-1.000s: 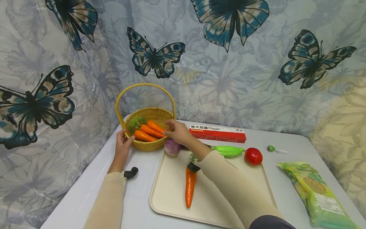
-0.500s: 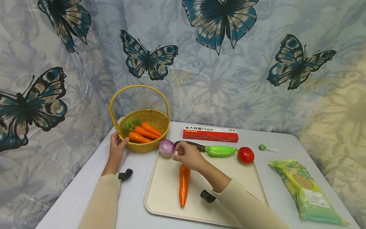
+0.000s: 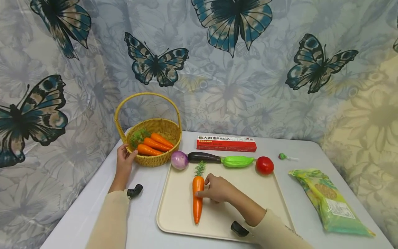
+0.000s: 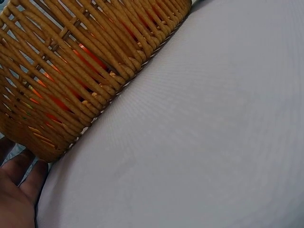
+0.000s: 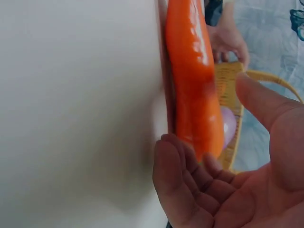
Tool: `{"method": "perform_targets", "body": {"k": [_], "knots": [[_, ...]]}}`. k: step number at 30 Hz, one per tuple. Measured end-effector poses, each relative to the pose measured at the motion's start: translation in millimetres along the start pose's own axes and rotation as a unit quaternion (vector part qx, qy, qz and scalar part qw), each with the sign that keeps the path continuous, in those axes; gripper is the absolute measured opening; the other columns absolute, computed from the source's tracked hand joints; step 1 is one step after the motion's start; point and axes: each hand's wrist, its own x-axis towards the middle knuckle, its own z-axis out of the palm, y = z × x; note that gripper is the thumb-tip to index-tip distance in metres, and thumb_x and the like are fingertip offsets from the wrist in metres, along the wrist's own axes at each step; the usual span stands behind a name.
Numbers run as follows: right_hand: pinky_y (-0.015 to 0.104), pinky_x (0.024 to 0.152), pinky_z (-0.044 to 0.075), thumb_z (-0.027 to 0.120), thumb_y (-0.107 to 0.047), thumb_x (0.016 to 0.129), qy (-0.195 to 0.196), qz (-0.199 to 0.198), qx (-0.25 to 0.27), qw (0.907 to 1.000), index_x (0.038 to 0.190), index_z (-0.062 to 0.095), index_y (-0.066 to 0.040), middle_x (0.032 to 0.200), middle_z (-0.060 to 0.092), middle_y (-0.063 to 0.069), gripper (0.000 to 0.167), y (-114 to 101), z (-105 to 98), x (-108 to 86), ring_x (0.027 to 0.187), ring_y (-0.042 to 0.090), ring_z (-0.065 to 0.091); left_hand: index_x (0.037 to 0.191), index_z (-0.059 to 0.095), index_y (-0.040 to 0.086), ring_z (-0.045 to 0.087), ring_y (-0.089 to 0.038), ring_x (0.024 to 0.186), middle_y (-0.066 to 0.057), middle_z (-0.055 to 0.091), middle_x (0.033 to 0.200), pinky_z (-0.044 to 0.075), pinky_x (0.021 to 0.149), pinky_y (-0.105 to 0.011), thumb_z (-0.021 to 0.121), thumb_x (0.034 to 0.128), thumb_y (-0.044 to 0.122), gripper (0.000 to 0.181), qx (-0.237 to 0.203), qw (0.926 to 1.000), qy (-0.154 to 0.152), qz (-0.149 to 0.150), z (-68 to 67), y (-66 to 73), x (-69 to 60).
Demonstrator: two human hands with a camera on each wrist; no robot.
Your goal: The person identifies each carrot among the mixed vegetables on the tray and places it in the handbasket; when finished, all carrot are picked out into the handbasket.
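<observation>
My left hand (image 3: 124,163) holds the left rim of a yellow wicker basket (image 3: 157,160), thumb over the edge and fingers outside. Several orange carrots (image 3: 150,150) with green tops lie inside. In the left wrist view, the fingers (image 4: 33,180) meet the basket's woven side. Another carrot (image 3: 197,209) lies lengthwise on a cream tray (image 3: 180,228), its green top pointing away. My right hand (image 3: 220,189) is at its right side, the thumb reaching over it. In the right wrist view, thumb and fingers are spread apart beside the carrot (image 5: 194,95), not closed round it.
Along the tray's far edge lie a purple onion (image 3: 179,160), an eggplant (image 3: 203,157), a green vegetable (image 3: 237,161) and a tomato (image 3: 264,165). Behind stands a red pasta box (image 3: 226,143). A lollipop (image 3: 283,156) and a green-yellow bag (image 3: 332,202) lie right of the tray.
My right hand has left the basket, passed in front of the onion and come down to the carrot on the tray. The left hand stays at the basket rim. The view has shifted slightly.
</observation>
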Motion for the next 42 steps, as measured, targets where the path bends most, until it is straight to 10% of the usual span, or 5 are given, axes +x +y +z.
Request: {"method": "perform_targets", "body": {"k": [18,30,42], "knots": [[0.032,0.058,0.046,0.085,-0.033,0.070,0.018,-0.017,-0.004,0.9997,0.125,0.048,-0.002,0.076,0.056,0.004,0.073,-6,19,9.5,0.063,0.019,0.054,0.143,0.021,0.004,0.016,-0.026,0.145,-0.016,0.011,0.159,0.021,0.115,-0.041,0.056,0.0983,0.013,0.057,-0.004,0.9999,-0.001,0.016,-2.1,2.9,0.5],[0.039,0.059,0.057,0.082,-0.011,0.077,-0.029,-0.095,0.206,0.9736,0.134,0.039,-0.004,0.094,0.056,0.011,0.072,-3,4,13.5,0.068,0.022,0.060,0.142,0.022,0.004,0.021,-0.027,0.143,-0.017,0.018,0.157,0.024,0.113,-0.041,0.057,0.0979,0.012,0.057,-0.007,0.9998,0.009,0.017,-4.1,1.0,2.2],[0.030,0.065,0.055,0.077,-0.017,0.083,0.040,-0.161,0.108,0.9802,0.136,0.036,-0.009,0.100,0.056,0.005,0.068,-15,-18,45.0,0.082,0.018,0.060,0.140,0.023,0.002,0.027,-0.028,0.139,-0.019,0.024,0.154,0.031,0.109,-0.035,0.057,0.0976,0.010,0.055,-0.011,0.9997,0.013,0.019,1.5,-2.9,2.7]]}}
